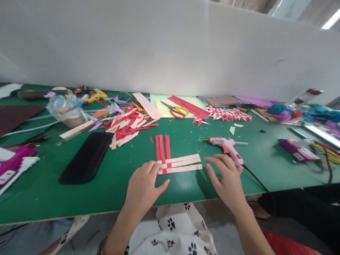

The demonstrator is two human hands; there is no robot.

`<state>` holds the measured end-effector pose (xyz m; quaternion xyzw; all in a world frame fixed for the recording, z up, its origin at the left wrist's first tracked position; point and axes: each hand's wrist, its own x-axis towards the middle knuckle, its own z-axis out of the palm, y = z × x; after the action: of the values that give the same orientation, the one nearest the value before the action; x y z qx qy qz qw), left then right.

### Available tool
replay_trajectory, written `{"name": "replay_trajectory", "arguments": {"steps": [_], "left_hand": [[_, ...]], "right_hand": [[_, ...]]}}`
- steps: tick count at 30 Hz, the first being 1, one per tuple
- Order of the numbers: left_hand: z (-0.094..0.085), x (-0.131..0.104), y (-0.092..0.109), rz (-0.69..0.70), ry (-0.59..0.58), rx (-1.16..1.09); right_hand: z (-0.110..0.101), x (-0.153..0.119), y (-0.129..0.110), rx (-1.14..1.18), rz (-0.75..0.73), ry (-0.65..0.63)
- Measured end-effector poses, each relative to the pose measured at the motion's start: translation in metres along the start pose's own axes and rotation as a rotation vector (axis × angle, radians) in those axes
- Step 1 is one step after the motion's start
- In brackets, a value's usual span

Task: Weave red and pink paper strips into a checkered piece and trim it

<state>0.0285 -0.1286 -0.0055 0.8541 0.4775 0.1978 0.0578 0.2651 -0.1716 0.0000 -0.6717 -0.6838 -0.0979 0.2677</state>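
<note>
Red paper strips [167,147] and cream paper strips [184,164] cross in a small loose weave on the green table. The red ones point away from me, and the cream ones reach to the right. My left hand [145,184] rests its fingertips at the weave's left edge, thumb stretched apart, pinching nothing. Just past the right ends of the cream strips hovers my right hand [225,177], its thumb and fingers parted with nothing between them. A pink glue gun [225,145] lies directly behind that hand.
Left of the weave are a black phone-like slab [86,157] and a pile of cut strips [130,124]. Scissors [176,109] lie at the back, beside finished red-and-white woven pieces [231,114]. A cord [257,179] trails over the front edge. Purple power blocks [299,150] sit farther out.
</note>
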Motion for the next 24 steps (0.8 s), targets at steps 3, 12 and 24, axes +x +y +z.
{"name": "replay_trajectory", "arguments": {"steps": [3,12,24], "left_hand": [[-0.003,-0.005,-0.003,0.011,0.07,0.017],[-0.002,-0.016,0.002,0.252,-0.006,0.095],[0.009,-0.028,0.002,0.272,0.01,0.118]], "right_hand": [[0.006,0.02,-0.013,0.052,-0.108,-0.156],[0.026,0.049,-0.021,-0.014,-0.346,-0.455],[0.024,0.048,-0.032,0.131,-0.331,-0.471]]}}
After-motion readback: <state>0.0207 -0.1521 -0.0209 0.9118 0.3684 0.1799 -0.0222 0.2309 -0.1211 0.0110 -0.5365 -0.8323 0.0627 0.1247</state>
